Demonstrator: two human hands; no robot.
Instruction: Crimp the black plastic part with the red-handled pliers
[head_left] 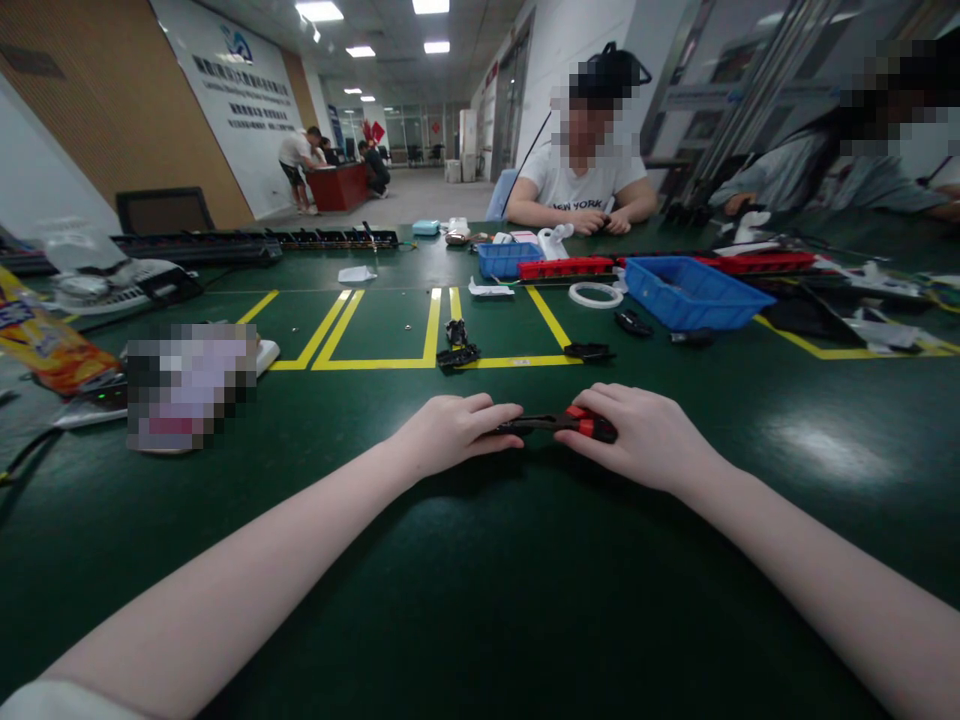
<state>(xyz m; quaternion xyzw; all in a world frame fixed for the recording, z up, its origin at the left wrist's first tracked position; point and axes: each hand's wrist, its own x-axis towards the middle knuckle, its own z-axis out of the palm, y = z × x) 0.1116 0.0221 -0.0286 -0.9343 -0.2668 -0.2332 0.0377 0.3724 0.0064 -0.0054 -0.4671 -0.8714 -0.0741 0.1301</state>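
Observation:
My left hand (pixel 448 437) and my right hand (pixel 637 435) meet in front of me, just above the green table (pixel 540 600). Between them lies a slim black-and-red piece (pixel 559 422); its exact kind does not show. The fingers of my left hand pinch its dark left end. My right hand closes round the other end, where the red parts are. Beyond my hands, on yellow tape lines (pixel 375 364), are small black parts (pixel 456 350) and a flat black part (pixel 589 352).
Blue bins (pixel 697 290) and a white tape ring (pixel 595 294) stand farther back. Red strips (pixel 566 269) run behind them. On my left are a blurred-out item (pixel 191 390) and an orange snack bag (pixel 52 340). A person (pixel 581 180) sits across the table.

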